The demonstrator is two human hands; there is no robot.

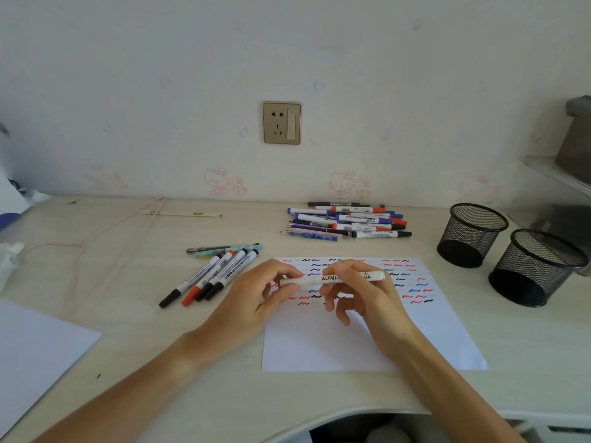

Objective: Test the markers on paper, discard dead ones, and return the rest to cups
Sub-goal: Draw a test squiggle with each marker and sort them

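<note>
Both hands hold one white acrylic marker level just above the scribbled test paper: the left hand pinches its cap end, the right hand wraps the barrel, likely to uncap it. Two marker groups lie apart on the worktop, probably separating tested from untested, while two mesh cups wait at right.

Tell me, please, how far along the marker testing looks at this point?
Partway. The test paper already carries rows of red, blue and black squiggles. Both hands, left hand and right hand, hold a white acrylic marker over it. A far pile and a nearer group lie on the desk; both mesh cups look empty.
</note>
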